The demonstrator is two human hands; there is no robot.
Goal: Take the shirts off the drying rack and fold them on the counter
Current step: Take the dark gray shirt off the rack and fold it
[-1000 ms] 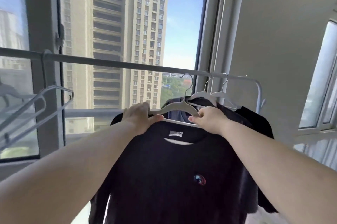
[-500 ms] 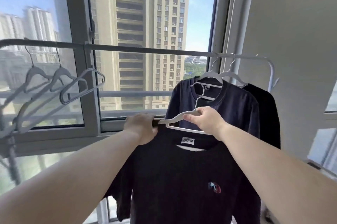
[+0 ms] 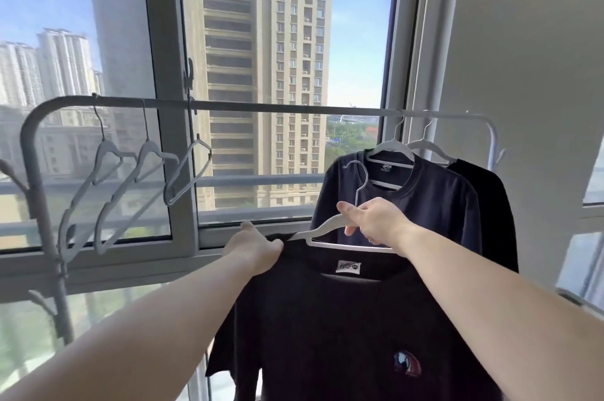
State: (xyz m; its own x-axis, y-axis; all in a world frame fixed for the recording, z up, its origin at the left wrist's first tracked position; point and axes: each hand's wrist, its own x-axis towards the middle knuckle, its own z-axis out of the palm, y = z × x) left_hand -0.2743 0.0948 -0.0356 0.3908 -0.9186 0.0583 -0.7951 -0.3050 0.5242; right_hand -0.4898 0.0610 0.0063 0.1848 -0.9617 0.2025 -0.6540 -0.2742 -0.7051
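Fingers of the right hand [image 3: 376,221] are curling around the neck of a white hanger [image 3: 330,227], just below its hook, while the left hand [image 3: 258,245] is gripping the shoulder of the black shirt [image 3: 343,328] where it drapes over the hanger's left end. A second ago this hanger's hook was up near the rail; now it is hanging free in the air, well below the rack [image 3: 261,106], so the shirt is off the rail and being carried between both hands. That, I judge, is finishing the taking-down step for this shirt; slipping it off the hanger and folding it on the counter, which is not in view, are yet to come.

Hanging flat and facing the camera, the shirt is showing a small white label [image 3: 348,266] inside the collar and a small round emblem [image 3: 407,363] low on the chest. Its fabric is looking soft and limp, with the left sleeve drooping below the gripping hand.

Behind it, a navy shirt [image 3: 425,204] and another black one [image 3: 493,214] are waiting on hangers at the right end of the rail, while three bare hangers [image 3: 137,178] are dangling at the left end.
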